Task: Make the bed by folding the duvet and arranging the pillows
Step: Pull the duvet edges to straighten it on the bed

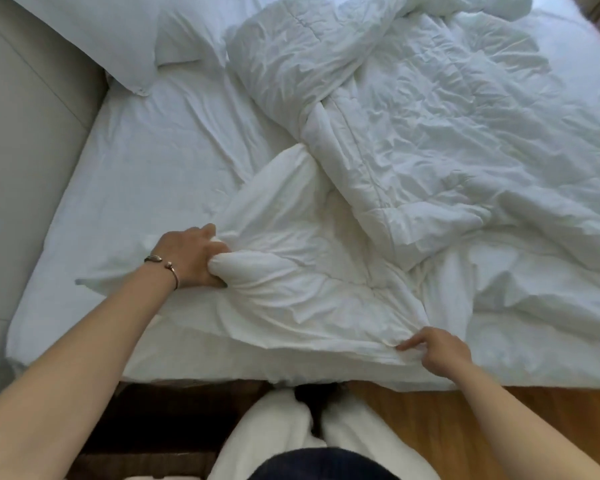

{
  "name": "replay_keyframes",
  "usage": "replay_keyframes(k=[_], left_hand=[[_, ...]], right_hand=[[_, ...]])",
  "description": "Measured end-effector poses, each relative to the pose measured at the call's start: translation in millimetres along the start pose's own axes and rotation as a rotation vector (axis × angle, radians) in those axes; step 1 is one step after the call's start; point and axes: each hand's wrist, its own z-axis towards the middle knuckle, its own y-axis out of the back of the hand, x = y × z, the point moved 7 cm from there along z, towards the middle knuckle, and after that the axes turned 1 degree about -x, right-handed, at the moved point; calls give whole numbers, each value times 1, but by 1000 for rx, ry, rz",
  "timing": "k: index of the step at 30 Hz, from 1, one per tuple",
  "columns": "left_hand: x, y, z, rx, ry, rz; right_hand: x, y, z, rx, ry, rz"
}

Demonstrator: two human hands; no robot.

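Duvet (413, 140) rumpled, corner bunched in left hand (187, 258), edge pinched by right hand (440, 348)

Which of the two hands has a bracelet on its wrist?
The left hand, which grips a bunched fold of the duvet. The right hand, pinching the duvet's near edge, has a bare wrist.

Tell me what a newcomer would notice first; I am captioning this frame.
A crumpled white duvet sprawls across the right and middle of the bed. The left hand, bracelet on its wrist, grips a bunched corner near the bed's edge, while the right hand pinches the edge further right. Pillows lie top left.
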Motion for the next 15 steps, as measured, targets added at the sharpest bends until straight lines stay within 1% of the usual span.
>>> replay_keyframes(k=[2, 3, 4, 8, 9, 10, 11, 12, 15], left_hand=[[-16, -1, -9, -9, 36, -73], [-31, -9, -9, 13, 52, -122], [-48, -22, -8, 58, 68, -167], [-101, -100, -14, 367, 227, -373], [-107, -116, -19, 419, 275, -425], [-110, -123, -25, 436, 317, -460], [-111, -130, -26, 420, 348, -497], [-112, -127, -27, 368, 371, -548], [-95, -102, -12, 149, 456, -834]], right_hand=[[2, 7, -1, -35, -1, 80], [7, 10, 0, -32, 16, 123], [14, 12, 1, -19, 41, 162], [37, 9, 5, 26, 105, 328], [45, 11, 3, 24, 128, 351], [52, 12, 1, 22, 155, 349], [60, 12, 2, 23, 181, 341], [68, 11, 3, 31, 202, 334], [97, 15, 9, 63, 244, 313]])
